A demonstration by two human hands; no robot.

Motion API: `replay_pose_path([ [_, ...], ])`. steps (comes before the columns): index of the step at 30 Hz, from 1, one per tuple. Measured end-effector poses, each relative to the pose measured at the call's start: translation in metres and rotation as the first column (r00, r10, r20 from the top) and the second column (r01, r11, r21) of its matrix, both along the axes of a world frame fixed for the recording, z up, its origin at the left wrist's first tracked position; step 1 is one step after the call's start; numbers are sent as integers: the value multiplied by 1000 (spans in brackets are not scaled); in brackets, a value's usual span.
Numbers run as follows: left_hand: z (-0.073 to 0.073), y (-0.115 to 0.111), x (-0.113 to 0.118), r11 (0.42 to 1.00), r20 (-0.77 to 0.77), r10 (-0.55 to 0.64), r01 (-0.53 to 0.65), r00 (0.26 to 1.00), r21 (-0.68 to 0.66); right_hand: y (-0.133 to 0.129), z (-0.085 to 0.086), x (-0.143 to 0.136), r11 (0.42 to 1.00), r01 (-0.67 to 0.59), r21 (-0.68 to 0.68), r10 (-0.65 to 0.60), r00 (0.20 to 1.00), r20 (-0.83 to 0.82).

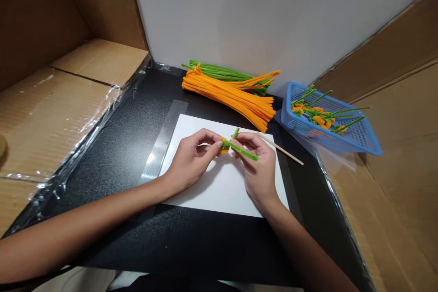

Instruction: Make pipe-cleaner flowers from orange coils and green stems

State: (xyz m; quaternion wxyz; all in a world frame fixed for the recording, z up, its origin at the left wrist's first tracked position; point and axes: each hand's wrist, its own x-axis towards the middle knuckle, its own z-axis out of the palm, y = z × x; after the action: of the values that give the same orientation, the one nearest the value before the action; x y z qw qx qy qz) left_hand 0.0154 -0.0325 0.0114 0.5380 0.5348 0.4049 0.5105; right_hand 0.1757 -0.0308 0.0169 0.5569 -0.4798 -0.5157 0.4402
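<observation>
Over a white sheet (212, 187), my left hand (193, 157) pinches a small orange and green fuzzy piece (224, 144) between thumb and fingers. My right hand (256, 162) is closed at the green stems of the same piece; one green end (248, 152) points toward the lower right and a shorter one sticks up. Beyond the sheet lies a bundle of orange fuzzy stems (229, 96), with green fuzzy stems (219, 70) behind it. The right fingertips are partly hidden.
A blue basket (342, 143) at the right holds several orange and green pieces. A thin wooden stick (284, 149) lies across the sheet's right edge. Cardboard (68, 91) borders the black table (126, 123) on the left; a pale wall stands behind.
</observation>
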Motion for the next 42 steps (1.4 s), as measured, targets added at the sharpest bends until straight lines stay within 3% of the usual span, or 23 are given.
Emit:
replay_pose_path([
  [5, -4, -2, 2, 998, 9, 53, -52, 999, -21, -5, 5, 0, 981, 17, 192, -75, 952, 298],
  [14, -7, -5, 4, 993, 6, 114, -114, 993, 0, -9, 1, 0, 855, -179, 487, -205, 744, 635],
  [18, -7, -3, 3, 990, 37, 134, -133, 990, -36, -9, -1, -3, 809, -254, 531, -265, 649, 713],
  [26, -7, 1, 3, 991, 87, 113, -105, 990, -88, -9, 1, -4, 791, -287, 540, -362, 492, 792],
  [31, -5, 1, 3, 994, 146, 75, -64, 986, -85, -7, 3, -2, 768, -294, 569, -399, 475, 784],
  [42, -3, 2, 1, 990, 138, 100, -85, 985, -111, -4, 4, 3, 708, -309, 635, -419, 541, 729],
])
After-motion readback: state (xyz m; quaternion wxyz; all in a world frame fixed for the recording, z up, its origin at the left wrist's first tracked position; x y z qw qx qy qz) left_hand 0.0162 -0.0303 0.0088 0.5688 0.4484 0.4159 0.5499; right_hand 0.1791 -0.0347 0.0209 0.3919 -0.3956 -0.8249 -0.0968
